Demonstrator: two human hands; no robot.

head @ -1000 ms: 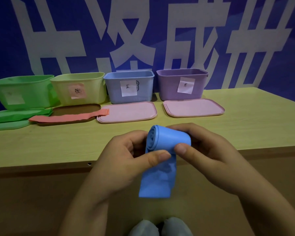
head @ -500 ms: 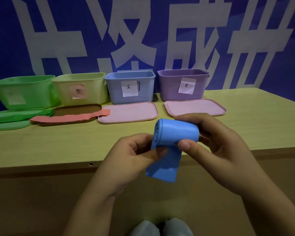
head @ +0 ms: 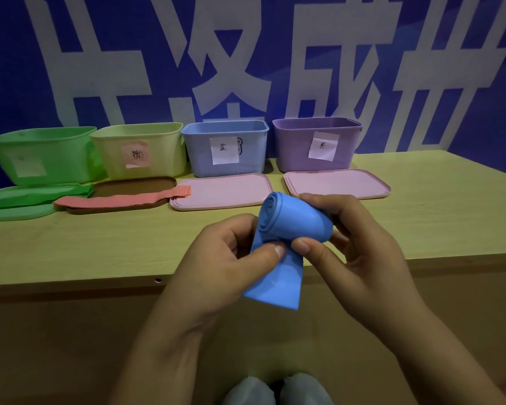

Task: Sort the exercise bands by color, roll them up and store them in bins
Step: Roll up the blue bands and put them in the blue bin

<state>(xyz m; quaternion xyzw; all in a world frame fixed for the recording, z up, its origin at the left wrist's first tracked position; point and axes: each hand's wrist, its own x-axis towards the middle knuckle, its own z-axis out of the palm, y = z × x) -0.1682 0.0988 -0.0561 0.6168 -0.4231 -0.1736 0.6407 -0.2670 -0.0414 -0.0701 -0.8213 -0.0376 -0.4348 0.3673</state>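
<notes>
The bench [head: 421, 200] is a pale wood-grain top with a darker front panel below its near edge. Behind it hangs a blue backdrop [head: 18, 68] bearing large white characters.

Four open bins stand in a row along the back of the bench: a green bin [head: 41, 154], a yellow bin [head: 140, 152] with a pink label, a blue bin [head: 225, 149] with a white label, and a purple bin [head: 317, 144] with a white label. Two pink lids [head: 221, 194] lie flat in front of the blue and purple bins. A brown lid [head: 135, 187] lies before the yellow bin, with a pink band [head: 120, 200] laid flat across it. A green band [head: 32, 194] lies in front of the green bin, on a green lid [head: 15, 213].

The blue band [head: 295, 220] is held in the air over the near edge of the bench, mostly rolled, with a short tail hanging down. The left hand [head: 222, 258] has its fingers curled, thumb pinching the band just under the roll. The right hand [head: 360, 252] wraps its fingers round the roll, thumb pressed against the front.

Two pale shoe tips [head: 275, 390] show at floor level.
</notes>
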